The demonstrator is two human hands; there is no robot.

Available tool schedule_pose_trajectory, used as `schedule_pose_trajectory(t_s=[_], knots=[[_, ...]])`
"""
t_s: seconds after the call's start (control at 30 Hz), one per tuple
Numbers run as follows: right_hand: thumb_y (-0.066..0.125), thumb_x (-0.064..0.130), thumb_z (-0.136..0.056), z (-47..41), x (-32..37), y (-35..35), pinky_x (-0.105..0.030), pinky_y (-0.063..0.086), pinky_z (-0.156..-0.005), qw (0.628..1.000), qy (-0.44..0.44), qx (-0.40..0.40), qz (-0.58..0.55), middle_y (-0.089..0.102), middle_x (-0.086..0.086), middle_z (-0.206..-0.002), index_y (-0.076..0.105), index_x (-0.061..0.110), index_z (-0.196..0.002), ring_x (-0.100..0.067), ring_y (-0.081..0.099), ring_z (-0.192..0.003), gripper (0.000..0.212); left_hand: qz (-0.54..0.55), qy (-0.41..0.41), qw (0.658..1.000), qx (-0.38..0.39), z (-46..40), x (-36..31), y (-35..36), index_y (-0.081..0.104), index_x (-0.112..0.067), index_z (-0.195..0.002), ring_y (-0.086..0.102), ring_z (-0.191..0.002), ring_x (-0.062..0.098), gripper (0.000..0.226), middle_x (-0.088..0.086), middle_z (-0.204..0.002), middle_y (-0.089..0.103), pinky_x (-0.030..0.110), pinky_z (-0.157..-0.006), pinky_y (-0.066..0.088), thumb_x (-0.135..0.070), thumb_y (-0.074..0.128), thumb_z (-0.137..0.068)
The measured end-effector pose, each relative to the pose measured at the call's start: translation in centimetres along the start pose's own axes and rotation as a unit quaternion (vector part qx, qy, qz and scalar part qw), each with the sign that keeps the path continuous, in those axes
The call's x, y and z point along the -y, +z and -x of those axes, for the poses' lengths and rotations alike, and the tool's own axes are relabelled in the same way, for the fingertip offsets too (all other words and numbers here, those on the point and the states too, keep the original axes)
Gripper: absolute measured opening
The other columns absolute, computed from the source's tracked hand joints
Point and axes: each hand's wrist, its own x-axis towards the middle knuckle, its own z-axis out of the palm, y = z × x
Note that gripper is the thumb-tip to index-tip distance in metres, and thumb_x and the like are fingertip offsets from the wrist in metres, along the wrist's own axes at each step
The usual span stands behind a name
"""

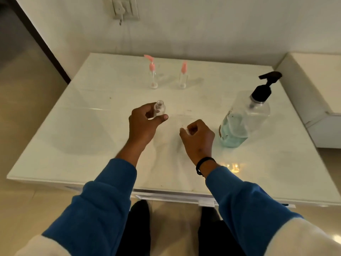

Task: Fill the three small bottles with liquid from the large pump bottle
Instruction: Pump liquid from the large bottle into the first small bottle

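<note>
A white table is carrying everything. The large pump bottle, partly filled with bluish liquid, is standing at the right. Two pink-topped small bottles are standing upright at the far middle. The left hand is gripping an uncapped small bottle. The right hand is curling around something small and pale, too hidden to identify.
</note>
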Motion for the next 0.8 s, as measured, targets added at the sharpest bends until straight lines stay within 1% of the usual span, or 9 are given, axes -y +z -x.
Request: schedule_pose_trajectory(t_s=[0.1,0.13,0.2,0.27,0.37,0.5,0.63,0.7,0.8], knots=[[0.078,0.020,-0.087,-0.4,-0.5,1.3,-0.039,0.056,-0.075,1.000,-0.005,0.011,0.008,0.059,0.006,-0.075,0.061,0.014,-0.083,-0.023,0.061,-0.079,0.018,-0.009,-0.008,1.000,-0.003,-0.8,0.9,0.0,0.077,-0.017,-0.108,0.054,-0.064,-0.006,0.030,-0.019,-0.070,0.058,0.008,-0.067,0.042,-0.017,0.087,-0.079],[0.078,0.021,-0.087,-0.5,-0.5,1.7,-0.040,0.056,-0.075,1.000,-0.008,0.016,0.011,0.059,0.007,-0.075,0.061,0.015,-0.083,-0.023,0.061,-0.080,0.018,-0.007,-0.010,1.000,-0.004,-1.0,1.1,-0.1,0.077,-0.018,-0.105,0.054,-0.066,-0.002,0.028,-0.018,-0.069,0.058,0.016,-0.071,0.048,-0.018,0.087,-0.079],[0.077,0.023,-0.087,-0.7,-0.5,2.3,-0.041,0.055,-0.078,1.000,-0.016,0.023,0.015,0.058,0.008,-0.077,0.060,0.018,-0.084,-0.024,0.060,-0.083,0.019,0.007,-0.012,1.000,-0.007,-1.3,1.4,-0.2,0.076,-0.021,-0.096,0.055,-0.070,0.009,0.021,-0.010,-0.069,0.058,0.038,-0.079,0.058,-0.019,0.087,-0.078],[0.077,0.024,-0.088,-0.8,-0.4,2.7,-0.040,0.055,-0.079,0.999,-0.016,0.025,0.021,0.060,0.007,-0.081,0.060,0.019,-0.086,-0.023,0.060,-0.086,0.018,0.015,-0.014,1.000,-0.007,-1.4,1.5,-0.2,0.073,-0.028,-0.089,0.055,-0.073,0.015,0.019,-0.001,-0.074,0.060,0.049,-0.085,0.059,-0.020,0.087,-0.078],[0.077,0.024,-0.088,-1.0,-0.4,3.0,-0.039,0.055,-0.080,0.999,-0.015,0.024,0.032,0.060,0.005,-0.084,0.060,0.019,-0.086,-0.023,0.059,-0.087,0.019,0.021,-0.014,1.000,-0.012,-1.4,1.4,-0.2,0.069,-0.038,-0.082,0.056,-0.075,0.015,0.025,0.006,-0.077,0.063,0.051,-0.087,0.059,-0.021,0.087,-0.077],[0.077,0.024,-0.089,-1.0,-0.2,3.1,-0.040,0.055,-0.081,0.999,-0.010,0.026,0.040,0.061,0.002,-0.088,0.059,0.018,-0.087,-0.024,0.059,-0.088,0.019,0.023,-0.013,0.999,-0.021,-1.3,1.2,0.0,0.067,-0.041,-0.076,0.060,-0.078,0.017,0.028,0.021,-0.091,0.071,0.052,-0.087,0.060,-0.022,0.087,-0.077],[0.076,0.024,-0.089,-1.1,0.0,3.3,-0.041,0.055,-0.083,0.998,-0.005,0.031,0.049,0.061,-0.001,-0.090,0.057,0.018,-0.087,-0.025,0.059,-0.090,0.020,0.026,-0.016,0.999,-0.017,-1.3,1.2,0.1,0.068,-0.041,-0.079,0.062,-0.079,0.020,0.027,0.021,-0.092,0.071,0.053,-0.086,0.060,-0.022,0.087,-0.076],[0.077,0.025,-0.089,-1.1,-0.1,3.3,-0.041,0.054,-0.083,0.998,-0.002,0.038,0.050,0.061,-0.001,-0.092,0.058,0.017,-0.088,-0.025,0.058,-0.092,0.020,0.027,-0.018,0.999,-0.015,-1.4,1.3,0.1,0.068,-0.040,-0.080,0.065,-0.081,0.027,0.027,0.021,-0.092,0.071,0.052,-0.087,0.060,-0.022,0.087,-0.077],[0.078,0.030,-0.087,-1.0,-0.1,3.1,-0.033,0.046,-0.079,0.998,-0.008,0.040,0.048,0.061,-0.001,-0.098,0.058,0.018,-0.093,-0.024,0.056,-0.098,0.024,0.035,-0.023,0.999,-0.014,-1.5,1.2,0.1,0.071,-0.036,-0.088,0.071,-0.091,0.030,0.024,0.010,-0.089,0.074,0.050,-0.087,0.061,-0.021,0.087,-0.078]])
